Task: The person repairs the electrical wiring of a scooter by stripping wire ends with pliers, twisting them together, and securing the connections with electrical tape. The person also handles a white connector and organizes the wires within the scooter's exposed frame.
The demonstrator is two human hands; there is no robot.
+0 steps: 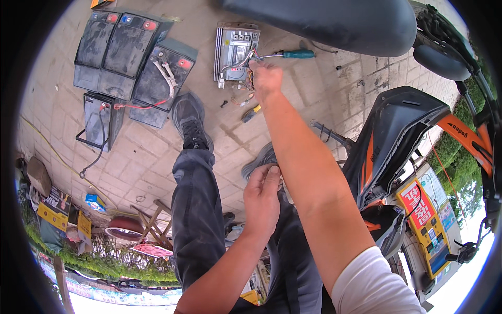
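Note:
My right hand (267, 80) reaches out to the silver controller box (238, 44) on the paving. Its fingers are closed at the wires (250, 77) by the box's right side; the fingertips are partly hidden. A screwdriver with a teal handle (298, 54) lies right beside that hand, its shaft toward the box. Nearer to me, my left hand (262, 196) is held over my right leg, thumb and fingers pinched together. Whatever may be between them is too small or hidden to make out.
Several black batteries (128, 55) stand at the left, one with a white connector (166, 76) on top. A yellow-handled tool (251, 113) lies near my right shoe. A black seat (334, 23) lies at the top; an orange and black scooter (397, 131) stands at the right.

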